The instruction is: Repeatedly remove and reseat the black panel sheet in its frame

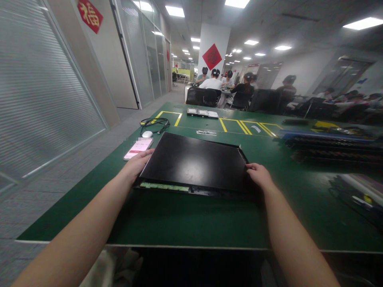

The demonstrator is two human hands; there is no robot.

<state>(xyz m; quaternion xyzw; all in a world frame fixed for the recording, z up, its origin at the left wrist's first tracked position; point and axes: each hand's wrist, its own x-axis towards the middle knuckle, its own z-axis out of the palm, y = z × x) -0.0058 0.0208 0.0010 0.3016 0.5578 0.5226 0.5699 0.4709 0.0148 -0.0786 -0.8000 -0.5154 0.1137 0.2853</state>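
A flat black panel (pixel 194 161), like the lid of a thin chassis, lies on the green table (pixel 185 223) in front of me. A green circuit strip (pixel 164 186) shows under its near edge. My left hand (pixel 138 161) grips the panel's left edge, fingers curled on its rim. My right hand (pixel 259 175) holds the right edge near the front corner. Both forearms reach in from the bottom of the view.
A phone with a pink screen (pixel 138 148) lies left of the panel, with a white mouse (pixel 147 134) and a coiled black cable (pixel 155 123) behind it. Black trays (pixel 329 145) stack at the right. Yellow floor-style markings (pixel 239 126) cross the far table. Several people sit at desks beyond.
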